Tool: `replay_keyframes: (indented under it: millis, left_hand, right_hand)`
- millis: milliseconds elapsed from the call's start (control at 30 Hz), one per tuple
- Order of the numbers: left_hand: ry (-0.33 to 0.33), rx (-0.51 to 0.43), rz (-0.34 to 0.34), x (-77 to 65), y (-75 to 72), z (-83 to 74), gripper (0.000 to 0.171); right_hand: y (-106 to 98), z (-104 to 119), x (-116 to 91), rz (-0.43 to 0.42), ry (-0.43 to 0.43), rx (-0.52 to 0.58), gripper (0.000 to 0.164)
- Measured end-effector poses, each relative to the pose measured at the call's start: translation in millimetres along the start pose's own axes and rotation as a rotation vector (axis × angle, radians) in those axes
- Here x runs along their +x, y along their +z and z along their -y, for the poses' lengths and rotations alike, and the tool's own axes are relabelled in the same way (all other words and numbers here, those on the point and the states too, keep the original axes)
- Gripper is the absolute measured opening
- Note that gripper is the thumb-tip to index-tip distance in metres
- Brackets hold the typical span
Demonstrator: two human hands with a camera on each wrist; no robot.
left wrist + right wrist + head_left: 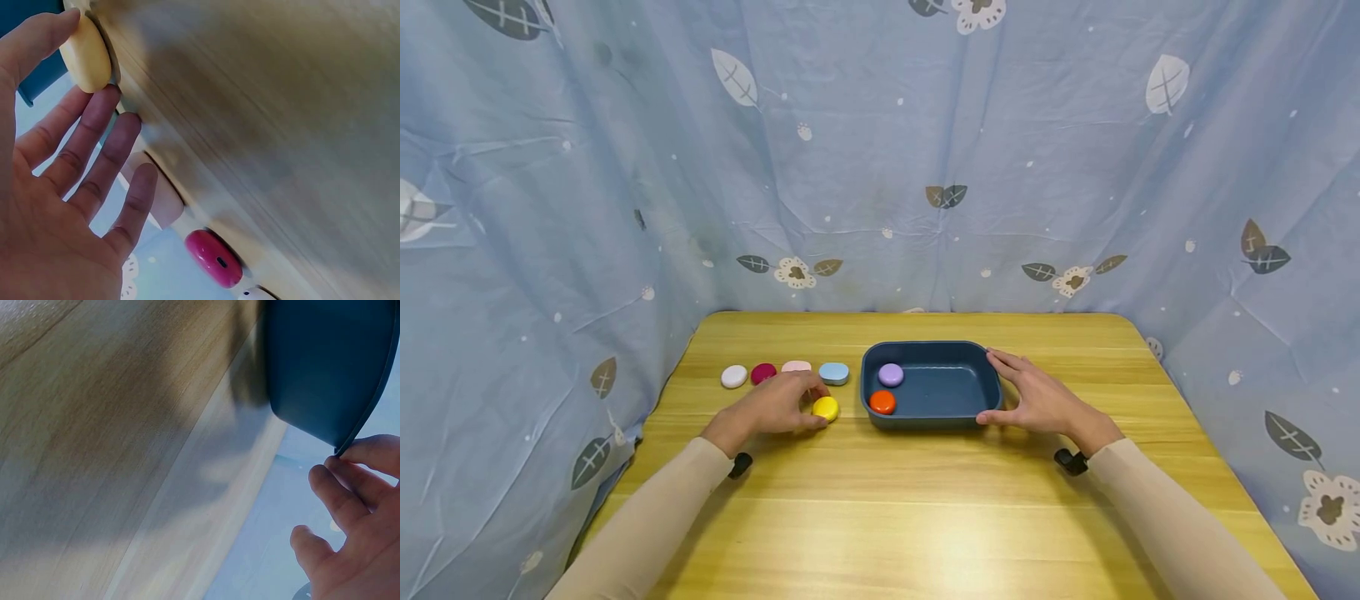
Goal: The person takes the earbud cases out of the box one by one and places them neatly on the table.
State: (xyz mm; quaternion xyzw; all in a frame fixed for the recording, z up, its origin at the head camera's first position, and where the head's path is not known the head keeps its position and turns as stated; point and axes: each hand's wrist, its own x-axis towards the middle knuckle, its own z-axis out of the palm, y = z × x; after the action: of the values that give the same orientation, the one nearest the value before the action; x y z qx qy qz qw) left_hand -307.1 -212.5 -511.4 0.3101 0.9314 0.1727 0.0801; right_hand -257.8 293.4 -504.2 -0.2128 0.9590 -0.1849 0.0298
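Note:
My left hand [779, 403] pinches a small round yellow case [825, 408] between thumb and fingertips, low over the table just left of the bin. In the left wrist view the thumb meets one edge of the yellow case [89, 56] and fingertips the other. My right hand [1034, 396] touches the right end of the dark blue rectangular bin [931, 422], fingers fairly straight and spread. Its fingertips meet the bin's rim in the right wrist view. Inside the bin, on its left side, lie a purple round case [891, 375] and an orange-red one [882, 402].
Behind the left hand, a row holds a white round case [733, 377], a magenta one [763, 372], a partly hidden pale pink one [796, 366] and a light blue oblong one [834, 373]. A patterned blue curtain [865, 150] encloses the wooden table [880, 517].

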Motion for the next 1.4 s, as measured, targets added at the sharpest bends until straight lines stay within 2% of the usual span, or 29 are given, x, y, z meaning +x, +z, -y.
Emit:
replay_keyframes:
  millis: [200, 333, 467, 533, 667, 733, 833, 1033, 1167, 1400]
  left_hand:
    - [-0.003, 0.004, 0.002, -2.5, -1.0, -2.6, 0.043]
    - [-0.021, 0.018, -0.005, -3.8, -1.4, -3.3, 0.049]
    - [-0.045, 0.032, -0.038, -4.0, -5.2, -7.3, 0.054]
    - [-0.044, 0.028, -0.061, -3.0, -9.0, -11.2, 0.055]
    - [-0.036, 0.005, -0.102, 1.3, -14.5, -20.0, 0.055]
    - [-0.023, -0.003, -0.120, 5.0, -16.3, -25.2, 0.054]
    - [0.004, -0.005, -0.143, 10.8, -19.0, -33.5, 0.051]
    - [0.046, 0.019, -0.166, 23.6, -27.1, -51.3, 0.052]
    - [0.072, 0.051, -0.154, 37.1, -32.8, -63.2, 0.054]
    - [0.167, 0.143, -0.094, 65.5, -38.4, -85.3, 0.052]
  right_hand:
    - [0, 2, -2, 0.003, 0.000, -0.009, 0.123]
    - [0, 2, -2, 0.006, -0.004, 0.018, 0.124]
    - [4, -3, -2, -0.019, -0.037, 0.061, 0.125]
    - [11, -15, 0, -0.042, -0.074, 0.063, 0.124]
    - [11, -16, -1, -0.037, -0.068, 0.065, 0.125]
    - [3, -4, -4, -0.013, -0.023, 0.066, 0.126]
    - [1, 1, -5, 0.008, 0.007, 0.041, 0.125]
    - [0, 4, -5, 0.014, 0.008, 0.004, 0.123]
    - [0, 2, -3, 0.010, 0.004, 0.011, 0.124]
    - [-2, 2, 0, 0.010, 0.000, 0.012, 0.125]
